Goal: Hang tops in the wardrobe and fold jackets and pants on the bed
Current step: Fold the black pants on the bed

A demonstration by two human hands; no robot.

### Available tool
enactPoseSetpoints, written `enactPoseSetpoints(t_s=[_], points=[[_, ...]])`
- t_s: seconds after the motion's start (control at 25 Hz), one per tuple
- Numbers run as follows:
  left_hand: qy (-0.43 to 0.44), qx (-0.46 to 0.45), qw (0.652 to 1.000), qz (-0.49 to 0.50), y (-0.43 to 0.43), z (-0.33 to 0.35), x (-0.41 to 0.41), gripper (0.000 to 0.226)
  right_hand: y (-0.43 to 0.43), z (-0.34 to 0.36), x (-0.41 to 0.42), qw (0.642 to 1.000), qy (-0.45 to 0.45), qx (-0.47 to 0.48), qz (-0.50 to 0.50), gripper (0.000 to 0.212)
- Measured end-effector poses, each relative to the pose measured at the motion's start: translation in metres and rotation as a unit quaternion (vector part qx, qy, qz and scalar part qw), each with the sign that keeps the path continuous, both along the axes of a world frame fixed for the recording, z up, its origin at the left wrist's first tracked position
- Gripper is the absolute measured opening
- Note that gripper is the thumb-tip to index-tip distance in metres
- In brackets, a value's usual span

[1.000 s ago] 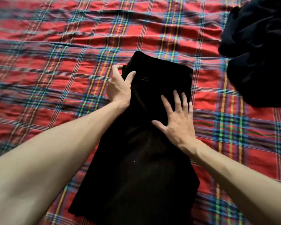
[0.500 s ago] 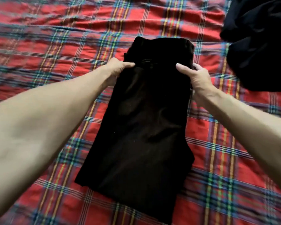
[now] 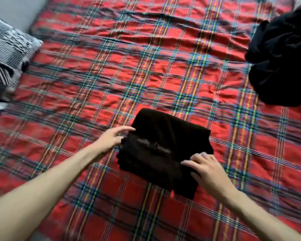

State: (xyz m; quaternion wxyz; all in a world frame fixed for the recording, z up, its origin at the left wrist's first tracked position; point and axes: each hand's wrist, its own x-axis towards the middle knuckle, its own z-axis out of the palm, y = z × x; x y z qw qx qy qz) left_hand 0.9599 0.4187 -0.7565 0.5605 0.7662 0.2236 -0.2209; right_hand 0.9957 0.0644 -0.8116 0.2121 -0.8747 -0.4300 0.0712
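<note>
Pants [image 3: 165,134] folded; left hand [image 3: 111,138], right hand [image 3: 207,168] — touching edges

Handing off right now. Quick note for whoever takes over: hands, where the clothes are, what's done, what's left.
Left hand: open, fingers touching the left edge of the folded black garment.
Right hand: open, fingers resting on its near right corner; the picture is blurred.
The garment lies in a compact fold on the plaid bedspread. A dark clothes pile sits at the far right of the bed.
Done: this garment looks folded.
Left: let go of it, then probably work through the pile. The wardrobe is not in view.
</note>
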Motion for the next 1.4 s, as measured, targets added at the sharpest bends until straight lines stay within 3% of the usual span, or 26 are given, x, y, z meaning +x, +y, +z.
enactPoseSetpoints(t_s=[0.12,0.16,0.28,0.36,0.48,0.6,0.76,0.88,0.96,1.0,1.08,1.16,1.24,1.28,1.4], points=[[0.058,-0.049,0.985,0.153,-0.01,-0.032,-0.018,0.03,0.006,-0.023,-0.01,0.998,0.015,-0.021,-0.057,0.031],[0.052,-0.013,0.989,0.139,-0.015,-0.036,-0.02,0.023,0.009,-0.025,-0.011,0.998,0.009,-0.009,-0.066,0.03],[-0.029,0.147,0.986,0.067,-0.029,-0.039,-0.025,0.044,0.008,-0.015,-0.022,0.997,0.003,0.027,-0.079,0.026],[-0.063,0.294,0.954,0.01,-0.039,-0.041,-0.032,0.05,0.003,-0.005,-0.025,0.997,0.019,0.01,-0.08,0.028],[-0.116,0.469,0.873,-0.069,-0.06,-0.045,-0.033,0.059,0.027,0.012,-0.014,0.99,0.026,0.03,-0.135,0.027],[-0.191,0.518,0.823,-0.131,-0.078,-0.072,-0.012,0.067,0.078,0.0,0.008,0.983,-0.039,-0.008,-0.181,0.044],[-0.146,0.551,0.797,-0.2,-0.077,-0.127,-0.003,0.07,0.093,-0.065,0.013,0.973,-0.052,-0.156,-0.164,0.065],[-0.152,0.506,0.833,-0.166,-0.079,-0.124,-0.005,0.074,0.084,-0.069,0.012,0.973,-0.058,-0.131,-0.18,0.065],[-0.101,0.401,0.909,-0.045,-0.069,-0.106,0.005,0.082,0.067,-0.054,0.016,0.948,-0.018,-0.063,-0.311,0.071],[-0.053,0.324,0.944,0.029,-0.058,-0.1,0.015,0.084,0.054,-0.048,0.019,0.917,0.059,-0.014,-0.393,0.079],[0.037,0.183,0.976,0.112,-0.035,-0.091,0.034,0.07,0.029,-0.038,0.022,0.815,0.284,0.11,-0.493,0.091],[0.074,0.098,0.983,0.133,-0.025,-0.085,0.041,0.047,0.022,-0.032,0.02,0.698,0.458,0.228,-0.501,0.079],[0.089,0.021,0.983,0.161,-0.029,-0.072,0.036,0.033,0.027,-0.023,0.019,0.633,0.531,0.264,-0.497,0.053],[0.082,-0.019,0.981,0.176,-0.032,-0.063,0.032,0.03,0.03,-0.014,0.021,0.63,0.545,0.269,-0.484,0.039],[-0.017,-0.124,0.966,0.226,-0.031,-0.008,0.034,0.021,0.032,0.039,0.041,0.686,0.508,0.322,-0.409,0.017]])
